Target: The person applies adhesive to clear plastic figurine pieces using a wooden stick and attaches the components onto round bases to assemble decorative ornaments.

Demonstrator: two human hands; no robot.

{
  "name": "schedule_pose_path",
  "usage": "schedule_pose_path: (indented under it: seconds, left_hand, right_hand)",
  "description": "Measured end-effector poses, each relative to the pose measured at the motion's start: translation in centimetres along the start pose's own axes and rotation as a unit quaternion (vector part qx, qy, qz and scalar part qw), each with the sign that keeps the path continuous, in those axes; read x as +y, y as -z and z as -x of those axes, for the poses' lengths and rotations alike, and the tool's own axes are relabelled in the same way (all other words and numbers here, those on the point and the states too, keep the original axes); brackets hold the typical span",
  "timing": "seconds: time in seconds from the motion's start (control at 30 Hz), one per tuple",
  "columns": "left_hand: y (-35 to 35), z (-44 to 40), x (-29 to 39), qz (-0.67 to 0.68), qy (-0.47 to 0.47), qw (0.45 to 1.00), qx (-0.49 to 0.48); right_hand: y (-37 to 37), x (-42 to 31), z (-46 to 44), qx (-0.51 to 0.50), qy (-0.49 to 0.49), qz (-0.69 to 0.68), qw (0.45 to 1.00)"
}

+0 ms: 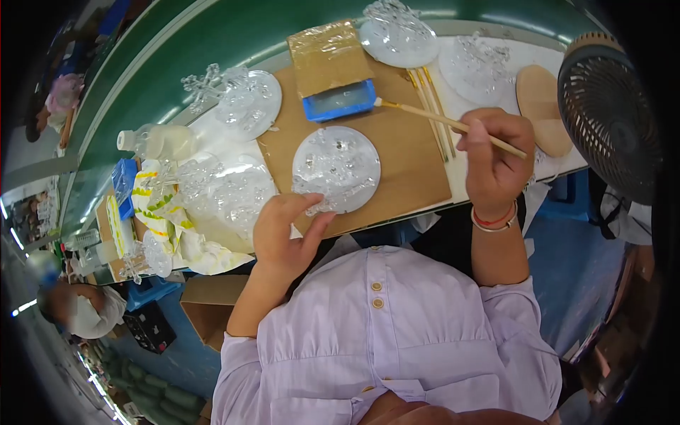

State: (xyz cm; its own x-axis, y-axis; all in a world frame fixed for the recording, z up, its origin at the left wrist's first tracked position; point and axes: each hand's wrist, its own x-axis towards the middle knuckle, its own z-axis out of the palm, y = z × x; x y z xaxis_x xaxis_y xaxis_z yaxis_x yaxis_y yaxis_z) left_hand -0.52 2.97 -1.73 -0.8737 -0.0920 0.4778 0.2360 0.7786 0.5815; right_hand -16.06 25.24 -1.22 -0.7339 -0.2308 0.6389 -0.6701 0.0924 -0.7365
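Right hand (499, 152) grasps a brush (425, 113) beside the blue tray (340, 113); left hand (282, 230) touches the clear ornament, (336, 170) grip unclear, near the counter's (241, 42) front edge. Overloaded bristles might drip; uneven finger pressure might shift it.

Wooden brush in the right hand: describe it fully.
The slim, pale wooden-handled brush has a gold-coloured ferrule and light tip. The right hand pinches its handle, the rear end jutting past. It slants over the brown cardboard sheet, tip beside the blue plastic tray; whether they touch is unclear.
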Motion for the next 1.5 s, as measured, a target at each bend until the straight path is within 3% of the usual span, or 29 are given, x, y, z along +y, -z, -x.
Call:
schedule_pose_path:
  seconds: [0.1,0.6,0.8,0.87,1.27,1.5]
  left_hand:
    - [0.3,0.7,-0.6,0.017,0.009,1.000,0.000]
    - [0.9,1.3,-0.9,-0.005,0.054,0.999,0.002]
    - [0.8,2.0,-1.1,0.033,0.100,0.994,0.019]
    - [0.6,2.0,-1.1,0.031,0.096,0.995,0.020]
    - [-0.5,2.0,0.0,0.053,0.091,0.994,0.025]
    - [-0.5,2.1,-0.2,0.055,0.089,0.994,0.022]
  right_hand:
    - [1.7,-0.9,2.3,-0.004,-0.046,-0.079,0.996]
    - [1.2,0.8,5.5,-0.108,-0.164,-0.090,0.976]
    - [1.2,-0.3,6.0,-0.109,-0.128,-0.046,0.985]
    - [1.3,-0.8,6.2,-0.104,-0.077,-0.030,0.991]
    - [0.0,-2.0,7.5,-0.089,0.001,-0.010,0.996]
    - [-0.5,-2.2,7.5,-0.095,-0.002,0.002,0.995]
